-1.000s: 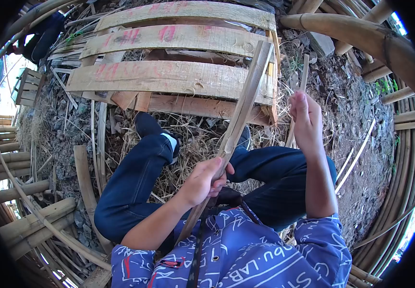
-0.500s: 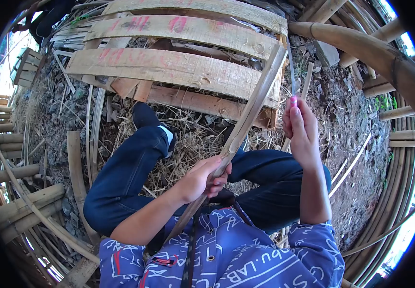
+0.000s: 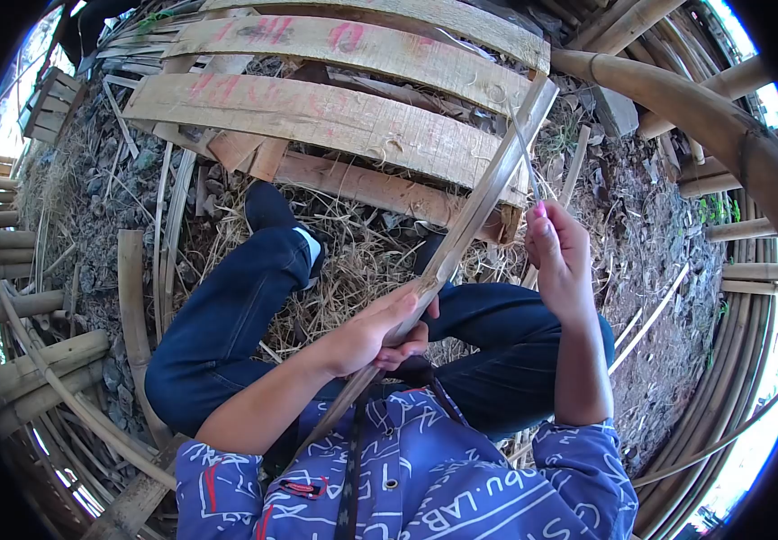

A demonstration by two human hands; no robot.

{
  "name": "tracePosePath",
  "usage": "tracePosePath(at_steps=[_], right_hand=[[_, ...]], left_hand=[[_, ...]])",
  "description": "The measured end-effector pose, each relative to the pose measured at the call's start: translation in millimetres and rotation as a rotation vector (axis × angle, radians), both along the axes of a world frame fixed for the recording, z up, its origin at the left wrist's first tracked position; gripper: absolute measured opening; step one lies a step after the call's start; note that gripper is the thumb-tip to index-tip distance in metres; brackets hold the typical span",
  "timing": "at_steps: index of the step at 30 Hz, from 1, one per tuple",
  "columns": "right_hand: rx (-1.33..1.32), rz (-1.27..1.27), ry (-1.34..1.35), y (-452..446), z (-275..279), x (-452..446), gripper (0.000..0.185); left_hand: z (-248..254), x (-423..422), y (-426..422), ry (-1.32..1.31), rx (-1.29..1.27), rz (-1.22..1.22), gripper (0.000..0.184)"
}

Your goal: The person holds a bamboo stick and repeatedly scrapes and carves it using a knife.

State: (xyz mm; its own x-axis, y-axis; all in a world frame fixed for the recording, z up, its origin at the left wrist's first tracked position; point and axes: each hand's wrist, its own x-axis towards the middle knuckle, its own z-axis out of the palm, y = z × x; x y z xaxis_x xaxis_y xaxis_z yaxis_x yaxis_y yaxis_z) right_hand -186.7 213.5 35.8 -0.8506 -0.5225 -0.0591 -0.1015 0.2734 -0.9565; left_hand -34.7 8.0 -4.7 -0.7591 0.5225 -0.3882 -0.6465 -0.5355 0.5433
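Observation:
My left hand [image 3: 380, 335] is wrapped around a long split bamboo strip [image 3: 479, 209], which slants from my lap up to the right, its far end over the wooden slats. In my closed right hand [image 3: 562, 261] is a knife [image 3: 526, 157] with a thin blade. A bit of its pink handle shows at my fingertips; the rest is hidden in the fist. The blade points up and crosses the strip's right edge near the far end. Whether it touches the strip I cannot tell.
A slatted wooden pallet [image 3: 299, 112] lies just beyond my feet. Straw [image 3: 344, 270] and shavings cover the ground between my legs. Bamboo poles [image 3: 722, 117] stand at the right, and more bamboo [image 3: 42, 364] is stacked at the left. A bamboo piece [image 3: 132, 297] lies by my left knee.
My right hand has come slightly down, and the knife has tilted left, so its blade now overlaps the strip. The strip's far end has shifted a little to the right.

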Motion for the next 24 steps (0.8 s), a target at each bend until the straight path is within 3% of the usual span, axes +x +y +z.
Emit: tracePosePath(at_steps=[3, 8, 18, 24], right_hand=[[0.042, -0.003, -0.013, -1, 0, 1, 0.025], [0.033, -0.051, -0.041, -5, -4, 5, 0.016], [0.049, -0.004, -0.012, -7, -1, 7, 0.02], [0.144, 0.047, 0.107, -9, 7, 12, 0.029]], left_hand=[[5, 0, 0, -0.034, 0.039, 0.022, 0.038], [0, -1, -2, -0.019, 0.046, 0.031, 0.045], [1, -1, 1, 0.044, -0.161, 0.1, 0.056], [0, 0, 0, -0.035, -0.097, 0.115, 0.051]])
